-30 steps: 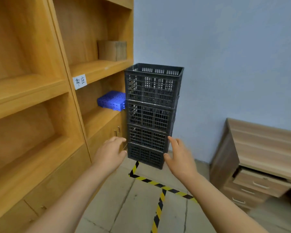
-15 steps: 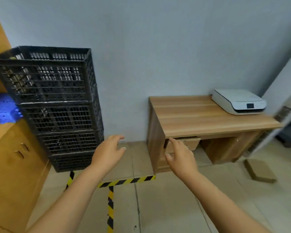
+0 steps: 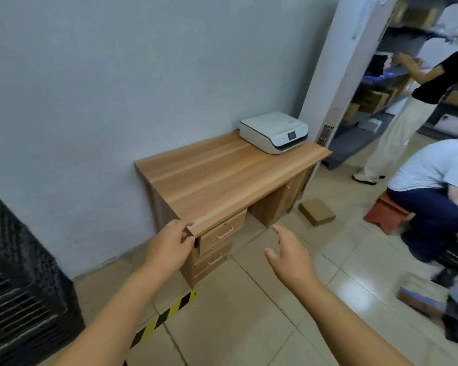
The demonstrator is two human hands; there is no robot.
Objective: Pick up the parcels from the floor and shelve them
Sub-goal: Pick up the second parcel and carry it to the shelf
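Both hands empty, L hand point(image 3: 169, 245) & R hand point(image 3: 288, 257) fingers spread, nothing gripped; parcel point(image 3: 316, 211) on floor just beside desk point(image 3: 222, 170) far end: approach w/ both palms on opposite sides, lift level.

The black crates point(image 3: 19, 299) at the left are blurred and cut off by the frame edge, so their count cannot be told. Both forearms are cut by the lower edge. The near corner of the bench point(image 3: 222, 175) is partly covered by the left hand point(image 3: 167, 247). At the right, a crouching person point(image 3: 434, 186) is cut off by the edge, and the parcels point(image 3: 418, 297) beside them are smeared by blur. What sits on the far grey shelves point(image 3: 376, 112) is too small to be made out.
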